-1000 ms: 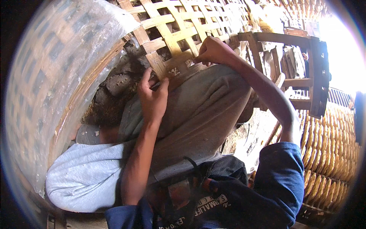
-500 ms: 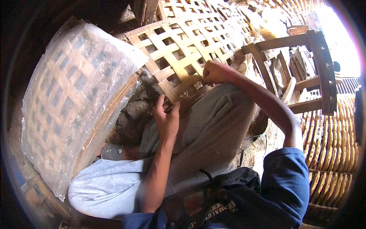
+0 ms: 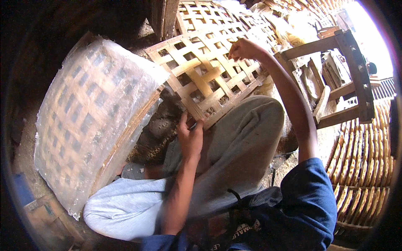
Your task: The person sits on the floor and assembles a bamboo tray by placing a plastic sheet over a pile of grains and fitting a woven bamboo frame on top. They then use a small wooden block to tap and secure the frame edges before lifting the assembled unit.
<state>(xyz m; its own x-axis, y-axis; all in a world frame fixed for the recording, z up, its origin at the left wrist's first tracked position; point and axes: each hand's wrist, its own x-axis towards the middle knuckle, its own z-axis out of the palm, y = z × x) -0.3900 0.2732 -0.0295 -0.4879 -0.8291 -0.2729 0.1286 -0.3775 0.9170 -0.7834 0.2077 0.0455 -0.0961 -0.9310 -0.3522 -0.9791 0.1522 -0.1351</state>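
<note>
A woven bamboo lattice panel with a flat wooden border lies tilted across my knee. Its near left corner is gripped by my left hand, thumb on one side and fingers round the other. Over the panel's far right part hovers my right hand, apart from the lattice, its fingers curled together. Whatever those fingers may hold is too small to make out. To the left stands another lattice panel, covered by a cloudy plastic sheet and slanting beside my leg.
A wooden frame like an upturned stool stands at the right. Racks with rows of pale yellow pieces lie beyond it. More lattice and a dark wooden post are at the far side. Bright light enters at the upper right.
My right hand has risen from the panel's near edge, moving away from me over the far right part. My left hand keeps its hold on the corner. The whole view has shifted slightly.
</note>
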